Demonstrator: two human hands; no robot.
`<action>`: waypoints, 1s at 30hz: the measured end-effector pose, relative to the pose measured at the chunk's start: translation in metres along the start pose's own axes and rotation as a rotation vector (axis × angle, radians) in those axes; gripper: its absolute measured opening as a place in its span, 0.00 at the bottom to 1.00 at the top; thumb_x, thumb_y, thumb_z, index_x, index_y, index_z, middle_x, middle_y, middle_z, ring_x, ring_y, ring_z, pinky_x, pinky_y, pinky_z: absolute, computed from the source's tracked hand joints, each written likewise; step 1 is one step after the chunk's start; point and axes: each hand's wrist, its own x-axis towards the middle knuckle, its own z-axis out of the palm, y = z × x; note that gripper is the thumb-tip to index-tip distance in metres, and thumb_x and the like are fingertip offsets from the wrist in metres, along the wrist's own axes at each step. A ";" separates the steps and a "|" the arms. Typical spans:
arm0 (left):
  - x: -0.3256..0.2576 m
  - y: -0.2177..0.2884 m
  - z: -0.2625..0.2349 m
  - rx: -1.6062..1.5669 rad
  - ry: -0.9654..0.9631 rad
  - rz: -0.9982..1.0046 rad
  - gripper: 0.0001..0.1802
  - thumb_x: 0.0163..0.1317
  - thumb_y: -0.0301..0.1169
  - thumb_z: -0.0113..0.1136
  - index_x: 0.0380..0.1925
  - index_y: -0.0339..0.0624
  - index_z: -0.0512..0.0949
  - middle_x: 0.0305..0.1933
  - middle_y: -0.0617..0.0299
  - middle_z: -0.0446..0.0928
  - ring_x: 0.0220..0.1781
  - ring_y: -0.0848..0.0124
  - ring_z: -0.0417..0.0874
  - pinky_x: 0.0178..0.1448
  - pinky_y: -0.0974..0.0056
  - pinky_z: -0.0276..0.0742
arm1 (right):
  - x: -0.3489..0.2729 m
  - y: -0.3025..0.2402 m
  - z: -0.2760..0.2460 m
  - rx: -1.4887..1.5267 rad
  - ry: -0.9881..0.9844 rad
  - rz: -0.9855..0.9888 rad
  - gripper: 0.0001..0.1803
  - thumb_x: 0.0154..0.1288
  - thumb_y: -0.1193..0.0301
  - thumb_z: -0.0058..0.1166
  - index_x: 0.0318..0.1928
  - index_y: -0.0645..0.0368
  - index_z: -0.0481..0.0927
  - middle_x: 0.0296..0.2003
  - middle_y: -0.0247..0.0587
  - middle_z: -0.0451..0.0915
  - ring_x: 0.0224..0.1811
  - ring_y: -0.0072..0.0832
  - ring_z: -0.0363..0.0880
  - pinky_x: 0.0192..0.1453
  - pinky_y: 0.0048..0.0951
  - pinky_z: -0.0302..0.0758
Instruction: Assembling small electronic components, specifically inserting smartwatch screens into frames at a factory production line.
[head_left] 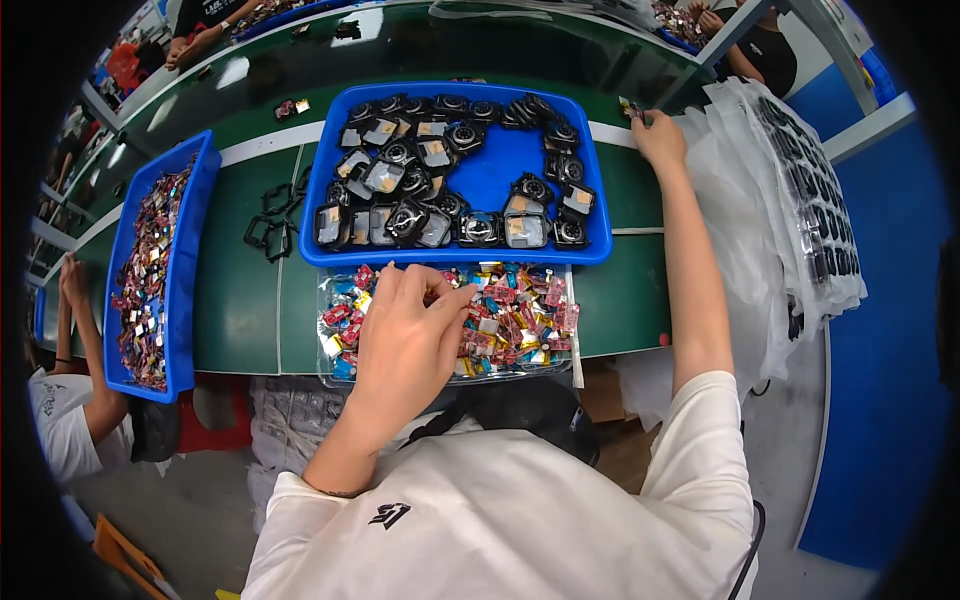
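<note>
Left hand point(405, 325) pinching among small colourful foil packets point(520, 325) on green worktop point(240, 300); right hand point(658, 135) gripping small packet point(630, 108) beyond blue plastic tray point(490, 180).

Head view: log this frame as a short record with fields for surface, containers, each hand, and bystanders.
surface: green table
centre: blue tray of black round parts
near edge: clear tray of colourful small packets
left hand: picking among the packets
right hand: stretched out, touching a small item beside the white bags
far left: second blue tray
bystanders: other people at the table's edges
</note>
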 end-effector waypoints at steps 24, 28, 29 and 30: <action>0.009 0.002 0.001 -0.660 0.180 -0.223 0.05 0.49 0.19 0.65 0.28 0.36 0.81 0.29 0.60 0.80 0.29 0.74 0.75 0.32 0.72 0.69 | -0.254 -0.131 -0.070 1.155 -0.168 -0.473 0.03 0.52 0.78 0.61 0.30 0.61 0.82 0.29 0.35 0.82 0.28 0.19 0.77 0.28 0.21 0.72; 0.008 0.003 0.002 -0.772 0.159 -0.129 0.07 0.51 0.17 0.61 0.32 0.33 0.80 0.35 0.58 0.79 0.33 0.73 0.76 0.36 0.73 0.69 | -0.257 -0.128 -0.071 1.370 -0.440 -0.182 0.04 0.56 0.77 0.60 0.33 0.61 0.82 0.31 0.34 0.82 0.29 0.14 0.76 0.28 0.19 0.70; 0.008 0.001 0.003 -0.665 0.109 -0.009 0.09 0.52 0.16 0.60 0.35 0.32 0.80 0.38 0.57 0.79 0.34 0.73 0.76 0.38 0.73 0.69 | -0.258 -0.128 -0.072 1.462 -0.531 -0.088 0.05 0.56 0.76 0.60 0.35 0.61 0.82 0.33 0.35 0.82 0.30 0.13 0.75 0.28 0.18 0.70; 0.008 0.001 0.003 -0.663 0.110 -0.009 0.09 0.52 0.16 0.60 0.35 0.32 0.80 0.38 0.57 0.79 0.34 0.73 0.76 0.38 0.73 0.69 | -0.257 -0.129 -0.072 1.463 -0.531 -0.089 0.05 0.56 0.76 0.60 0.35 0.61 0.82 0.33 0.35 0.82 0.30 0.13 0.75 0.28 0.18 0.70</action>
